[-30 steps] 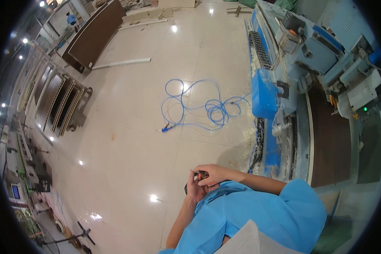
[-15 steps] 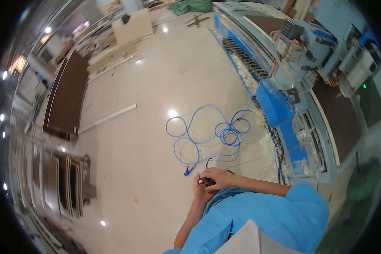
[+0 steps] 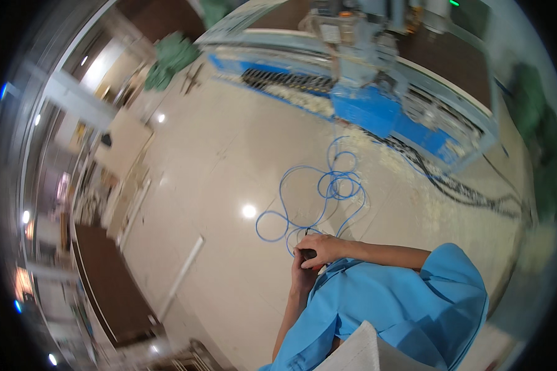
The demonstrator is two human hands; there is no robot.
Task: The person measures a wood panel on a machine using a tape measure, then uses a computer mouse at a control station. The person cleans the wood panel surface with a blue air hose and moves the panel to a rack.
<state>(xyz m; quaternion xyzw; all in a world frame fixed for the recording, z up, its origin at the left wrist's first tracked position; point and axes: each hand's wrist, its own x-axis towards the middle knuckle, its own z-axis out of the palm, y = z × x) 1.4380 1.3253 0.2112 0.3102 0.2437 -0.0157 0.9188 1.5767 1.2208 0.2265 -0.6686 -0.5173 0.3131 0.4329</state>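
Note:
Both my hands are together in front of my blue shirt, closed round a small dark object with red on it [image 3: 308, 253]. Its exact kind cannot be made out, since fingers cover most of it. My right hand [image 3: 325, 247] reaches over it from the right, fingers bent across its top. My left hand [image 3: 302, 275] grips it from the left and below. A thin black tip stands up just beyond the fingers. On the floor past my hands lies a loosely looped blue hose [image 3: 283, 185], partly hidden behind them.
A large blue-and-grey machine [image 3: 368, 108] spans the far side, with pale shavings [image 3: 436, 188] and black cables [image 3: 458, 191] beside it. Dark brown panels [image 3: 114, 278] and a white strip [image 3: 182, 275] lie to the left. Green cloth [image 3: 173, 59] is heaped at the far left.
My view has turned to the right, so the machine now lies straight ahead and the panels have shifted down. My hands stay together on the dark object.

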